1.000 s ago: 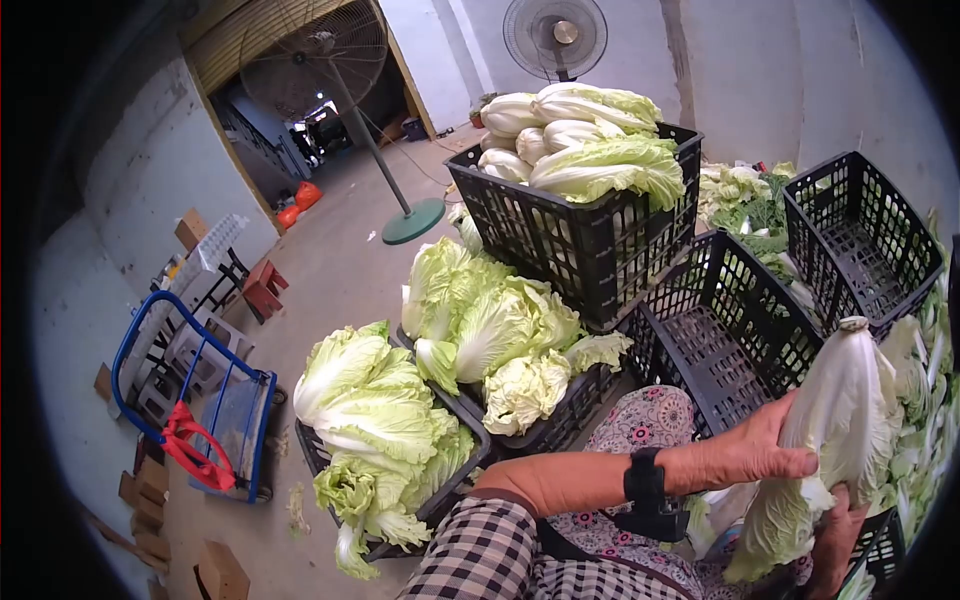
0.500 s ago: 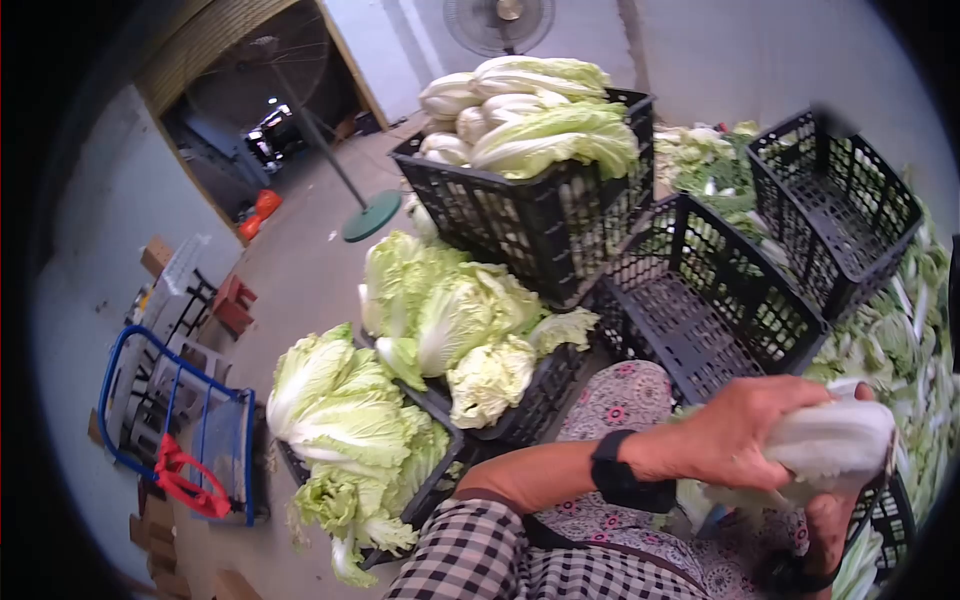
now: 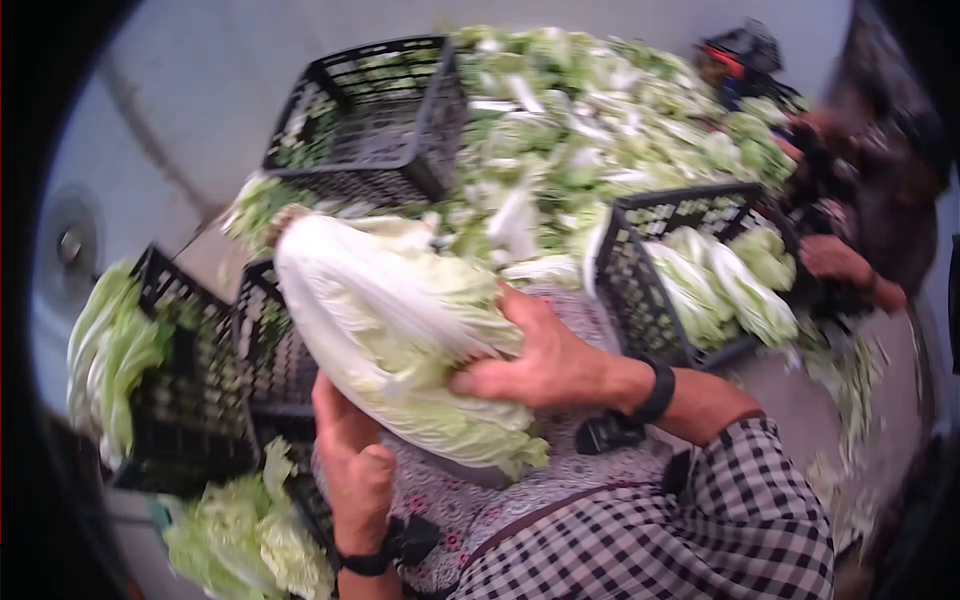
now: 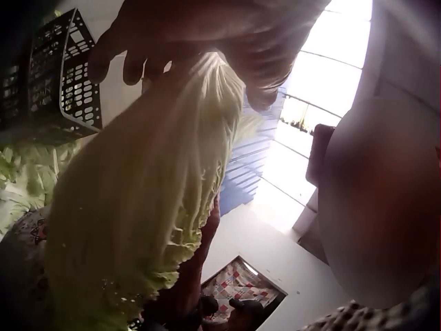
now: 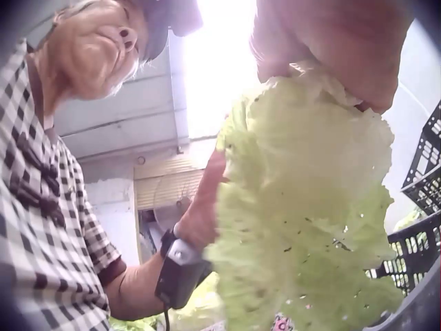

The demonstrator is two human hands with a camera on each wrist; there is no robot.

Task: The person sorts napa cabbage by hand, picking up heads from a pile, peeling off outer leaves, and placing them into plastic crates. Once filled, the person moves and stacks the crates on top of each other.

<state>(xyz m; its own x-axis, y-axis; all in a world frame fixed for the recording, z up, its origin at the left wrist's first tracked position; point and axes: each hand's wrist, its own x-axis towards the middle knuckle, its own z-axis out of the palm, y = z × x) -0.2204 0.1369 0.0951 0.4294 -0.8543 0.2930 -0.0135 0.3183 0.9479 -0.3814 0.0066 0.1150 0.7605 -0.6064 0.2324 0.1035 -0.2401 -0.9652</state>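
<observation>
We keep the napa cabbage (image 3: pixel 400 340) steady above the lap, left of the part-filled crate (image 3: pixel 640 290) (leaves tear easily), right hand (image 3: pixel 535 360) fingers clamped over it, left hand (image 3: pixel 350 455) cupping beneath.

Napa cabbage (image 3: pixel 400 340) with smooth, waxy white ribs and crinkled matt green leaves; crates (image 3: pixel 690 270) of black matt plastic lattice; checked woven cloth sleeve (image 3: pixel 720 530); floral printed cloth on lap (image 3: pixel 450 495).
</observation>
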